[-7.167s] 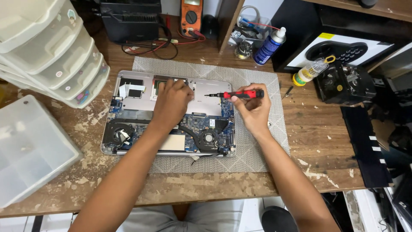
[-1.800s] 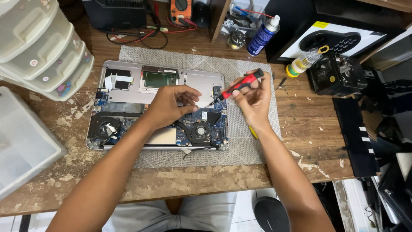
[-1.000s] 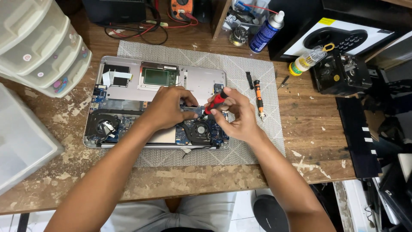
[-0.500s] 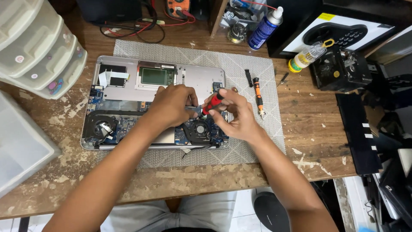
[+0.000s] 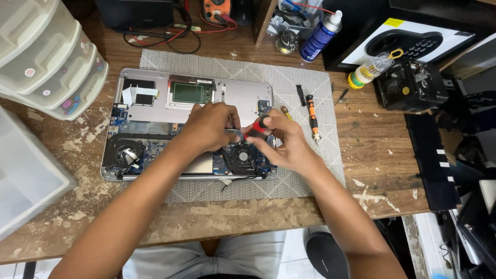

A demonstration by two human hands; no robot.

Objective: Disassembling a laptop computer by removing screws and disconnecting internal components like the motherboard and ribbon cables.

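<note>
An opened laptop (image 5: 155,106) lies bottom-up on a grey mat (image 5: 305,88), its circuit board and two fans exposed. My right hand (image 5: 287,144) grips a red-and-black screwdriver (image 5: 257,129) over the right side of the board, above the right fan (image 5: 243,155). My left hand (image 5: 209,126) rests on the board just left of it, fingers pinched at the screwdriver's tip. What those fingers hold is hidden.
An orange-and-black screwdriver (image 5: 311,111) and a small black bar (image 5: 301,94) lie on the mat's right part. Clear plastic drawers (image 5: 46,57) and a bin (image 5: 23,175) stand at the left. A blue spray can (image 5: 320,36), a small bottle (image 5: 372,67) and a black device (image 5: 411,85) stand at the back right.
My right hand brought the red screwdriver down from the mat's right side to the board beside my left hand. The orange screwdriver now lies on the mat.
</note>
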